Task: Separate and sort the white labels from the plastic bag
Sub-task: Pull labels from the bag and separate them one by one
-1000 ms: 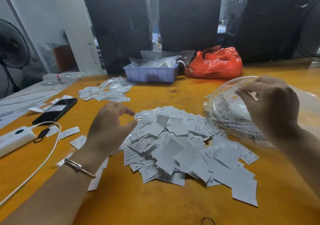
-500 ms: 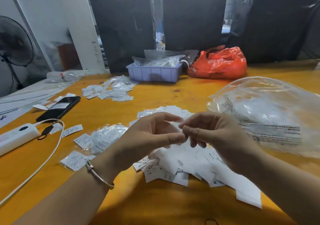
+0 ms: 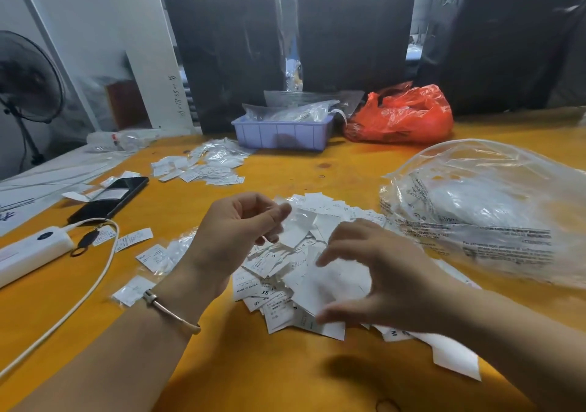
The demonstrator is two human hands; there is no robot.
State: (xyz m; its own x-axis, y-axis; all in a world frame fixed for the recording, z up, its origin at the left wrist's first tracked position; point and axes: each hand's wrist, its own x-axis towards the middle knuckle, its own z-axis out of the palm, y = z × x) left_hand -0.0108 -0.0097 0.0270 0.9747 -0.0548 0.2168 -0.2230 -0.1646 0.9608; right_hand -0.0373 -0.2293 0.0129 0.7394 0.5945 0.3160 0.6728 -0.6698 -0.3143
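Across the yellow table point(image 3: 285, 376) I saw my left hand point(image 3: 234, 237) pinching a label point(image 3: 296, 229) at ten o'clock of the pile point(image 3: 285, 284); my right hand point(image 3: 380, 272) hovered, fingers loosely spread, holding nothing I could tell.

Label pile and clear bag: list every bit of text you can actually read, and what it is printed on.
"MADE IN CHINA": label in the pile.
"XS": label beside it.
"S": label at the pile's near edge.
"M": label under the right hand.
Clear plastic bag: warning print, too blurred.
White post: handwriting, unreadable.
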